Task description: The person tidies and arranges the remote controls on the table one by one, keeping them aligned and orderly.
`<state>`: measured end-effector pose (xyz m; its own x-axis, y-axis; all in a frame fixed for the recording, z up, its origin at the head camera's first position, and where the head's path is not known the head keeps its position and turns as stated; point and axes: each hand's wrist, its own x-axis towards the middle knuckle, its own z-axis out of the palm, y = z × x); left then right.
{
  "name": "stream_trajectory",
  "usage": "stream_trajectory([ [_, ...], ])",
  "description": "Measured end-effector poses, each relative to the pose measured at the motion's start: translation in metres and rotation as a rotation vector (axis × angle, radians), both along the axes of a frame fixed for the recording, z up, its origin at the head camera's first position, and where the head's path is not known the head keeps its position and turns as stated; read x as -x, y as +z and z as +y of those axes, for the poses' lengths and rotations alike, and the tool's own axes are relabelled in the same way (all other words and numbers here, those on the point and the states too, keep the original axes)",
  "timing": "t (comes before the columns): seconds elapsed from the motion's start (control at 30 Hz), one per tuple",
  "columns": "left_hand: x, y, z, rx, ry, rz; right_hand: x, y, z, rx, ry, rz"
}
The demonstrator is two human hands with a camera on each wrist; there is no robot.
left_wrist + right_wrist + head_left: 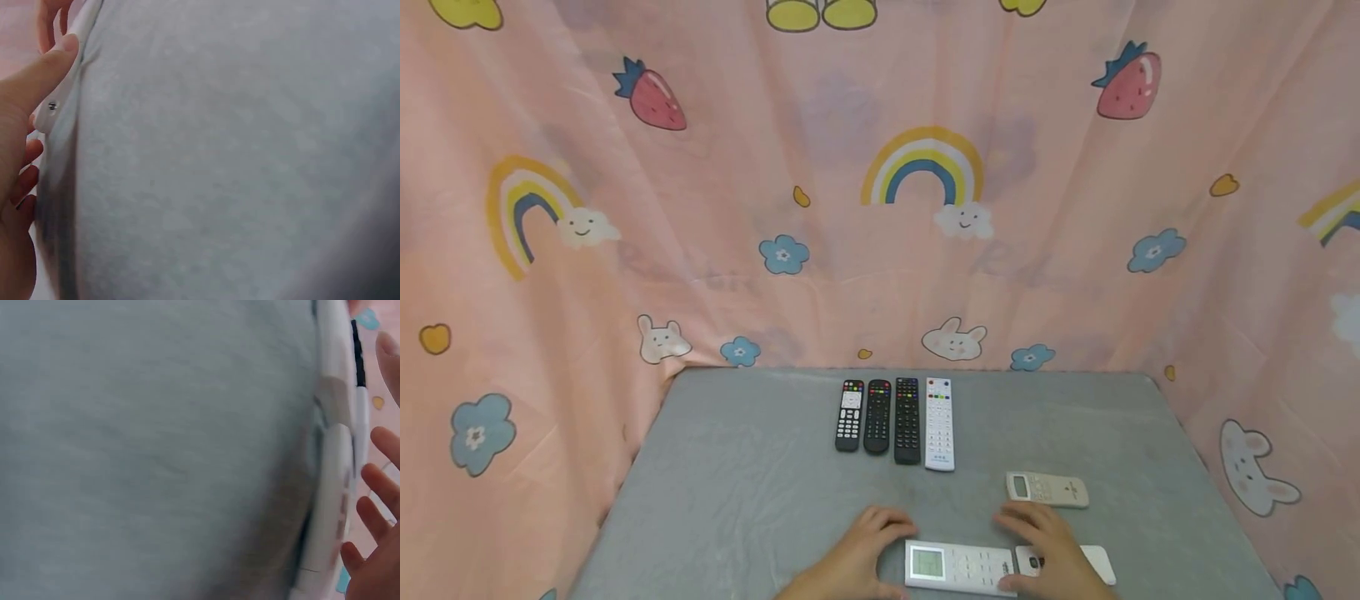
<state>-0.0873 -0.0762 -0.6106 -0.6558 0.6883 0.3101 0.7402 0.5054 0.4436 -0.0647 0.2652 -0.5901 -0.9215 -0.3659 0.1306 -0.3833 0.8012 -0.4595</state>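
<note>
with left hand and right hand loosely spread, grasping nothing, around the screened white remote, aligning seemed underway, probably needing a gentle nudge next.

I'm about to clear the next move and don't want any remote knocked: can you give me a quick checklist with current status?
1. White screen remote lying face up: ok, its display and buttons show.
2. Left grip beside the display end: ok.
3. Left grip firmly holding that end: cannot tell.
4. Head view of the neighbouring white remote unobstructed: not ok, the right grip covers part of it.
5. Beige remote apart from the white screen remote: ok.
6. Back row of four remotes side by side: ok.
</note>
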Motion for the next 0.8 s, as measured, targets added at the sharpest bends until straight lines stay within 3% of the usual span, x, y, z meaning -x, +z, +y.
stream_trajectory([
  [0.3, 0.001, -0.011, 0.000, 0.032, 0.014, 0.010, -0.010, -0.023, 0.005, -0.104, 0.066, 0.181],
  [0.47, -0.001, -0.014, 0.000, 0.040, 0.025, -0.037, -0.010, -0.023, 0.005, -0.140, 0.061, 0.143],
  [0.63, -0.001, -0.013, 0.000, 0.051, 0.031, -0.070, -0.011, -0.023, 0.005, -0.154, 0.057, 0.174],
  [0.8, -0.002, -0.012, 0.001, 0.050, 0.030, -0.059, -0.012, -0.022, 0.005, -0.156, 0.058, 0.202],
])
